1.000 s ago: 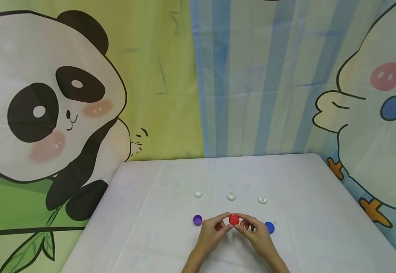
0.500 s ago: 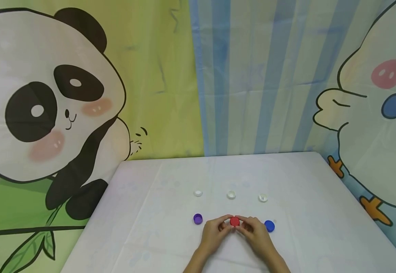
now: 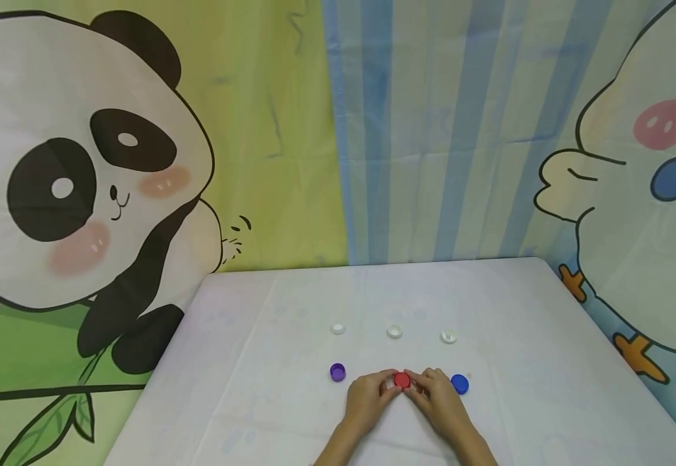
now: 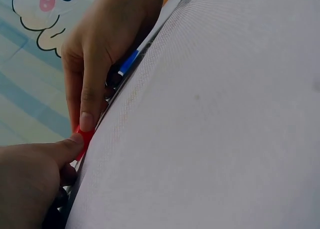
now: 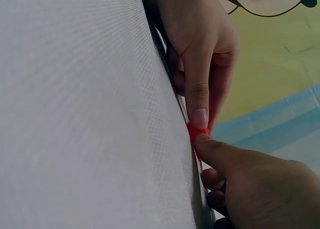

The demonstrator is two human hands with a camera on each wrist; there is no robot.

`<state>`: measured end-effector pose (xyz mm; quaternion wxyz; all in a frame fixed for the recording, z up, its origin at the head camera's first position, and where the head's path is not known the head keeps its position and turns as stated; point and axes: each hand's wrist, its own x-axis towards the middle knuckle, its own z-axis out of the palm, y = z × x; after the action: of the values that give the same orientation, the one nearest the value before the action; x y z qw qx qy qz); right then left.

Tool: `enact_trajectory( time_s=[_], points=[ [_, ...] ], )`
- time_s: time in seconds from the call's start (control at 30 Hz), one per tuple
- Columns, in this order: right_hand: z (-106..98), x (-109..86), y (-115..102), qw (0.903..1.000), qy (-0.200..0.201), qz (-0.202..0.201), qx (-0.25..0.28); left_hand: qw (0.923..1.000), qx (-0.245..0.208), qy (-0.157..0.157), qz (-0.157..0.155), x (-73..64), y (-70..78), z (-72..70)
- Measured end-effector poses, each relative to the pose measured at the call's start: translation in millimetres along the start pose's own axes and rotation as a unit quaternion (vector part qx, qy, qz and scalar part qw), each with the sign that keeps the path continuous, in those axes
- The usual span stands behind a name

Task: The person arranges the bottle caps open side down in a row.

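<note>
Red cap (image 3: 402,380) pinched between left hand (image 3: 367,400) and right hand (image 3: 438,400).
Both thumbs and index fingers grip its sides; contact with the table (image 3: 268,414) cannot be confirmed. Blue cap (image 3: 460,384) lies just right of the right hand, purple cap (image 3: 338,372) left of the left hand, three white caps (image 3: 394,331) beyond both. Step in hand, as judged: two-handed positioning; the next move calls for even fingertip pressure, then a level, clean release.
</note>
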<state>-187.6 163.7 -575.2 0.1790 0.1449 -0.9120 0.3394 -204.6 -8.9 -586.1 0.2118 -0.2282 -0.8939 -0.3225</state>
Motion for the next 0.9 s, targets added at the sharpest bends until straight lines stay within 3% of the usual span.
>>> enact_trajectory(
  time_s=[0.37, 0.9],
  points=[
    [1.4, 0.6, -0.6, 0.9999, -0.011, 0.013, 0.000, 0.9987, 0.016, -0.035, -0.034, -0.7, 3.4, -3.3],
    [0.5, 0.1, -1.5, 0.9996, -0.011, 0.008, -0.025, 0.9984, 0.002, -0.038, -0.041, 0.9, 5.5, -2.9]
  ],
)
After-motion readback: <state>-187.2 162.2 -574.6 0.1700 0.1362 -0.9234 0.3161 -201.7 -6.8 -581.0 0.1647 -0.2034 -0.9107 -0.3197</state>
